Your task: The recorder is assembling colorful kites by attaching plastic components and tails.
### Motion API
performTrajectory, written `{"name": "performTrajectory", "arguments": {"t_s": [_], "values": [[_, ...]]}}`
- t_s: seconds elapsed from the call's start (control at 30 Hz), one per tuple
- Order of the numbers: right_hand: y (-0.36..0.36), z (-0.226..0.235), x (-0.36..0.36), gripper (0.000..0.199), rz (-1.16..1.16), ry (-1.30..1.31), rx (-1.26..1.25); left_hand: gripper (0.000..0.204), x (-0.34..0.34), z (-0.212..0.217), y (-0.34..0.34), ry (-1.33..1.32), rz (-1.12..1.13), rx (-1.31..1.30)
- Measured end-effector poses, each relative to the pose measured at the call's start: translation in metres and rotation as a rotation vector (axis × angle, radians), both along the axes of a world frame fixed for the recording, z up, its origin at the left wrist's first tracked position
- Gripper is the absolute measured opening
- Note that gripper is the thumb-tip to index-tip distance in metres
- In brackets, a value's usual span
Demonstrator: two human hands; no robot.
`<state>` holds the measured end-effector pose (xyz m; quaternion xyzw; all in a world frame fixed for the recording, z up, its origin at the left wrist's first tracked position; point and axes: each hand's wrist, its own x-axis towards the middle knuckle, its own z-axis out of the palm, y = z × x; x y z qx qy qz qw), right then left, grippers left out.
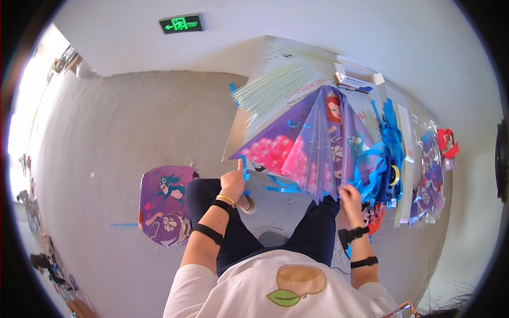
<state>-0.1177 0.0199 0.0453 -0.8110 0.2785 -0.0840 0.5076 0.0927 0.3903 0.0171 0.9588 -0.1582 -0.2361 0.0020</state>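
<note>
A purple kite (270,126) with a printed red-haired figure and pink balls is spread across a board-like work surface, its tip pointing away from me. Long clear strips or folds run down its middle. At its left corner, my left hand (232,184) is closed around a blue ribbon (244,168), thumb side up. My right hand (350,200) pinches the lower right edge of the kite, fingers curled together. More blue ribbon (283,185) hangs below the kite between my knees.
Thin pale rods (268,90) lie fanned at the back left. A small open box (356,79) stands at the far edge. Blue straps (391,138) with a tape roll (395,175) and wrapped purple sheets (427,185) lie to the right. A printed purple piece (165,206) is on the floor.
</note>
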Motion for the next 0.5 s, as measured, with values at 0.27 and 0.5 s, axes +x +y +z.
{"name": "performTrajectory", "arguments": {"t_s": [0.27,0.5], "values": [[0.158,0.028,0.234,0.011,0.964,-0.073,-0.219,0.073,0.001,-0.011,0.005,-0.067,-0.02,-0.056],[0.22,-0.002,0.315,0.016,1.366,0.242,-0.732,0.073,-0.001,-0.025,0.013,-0.105,-0.044,-0.065]]}}
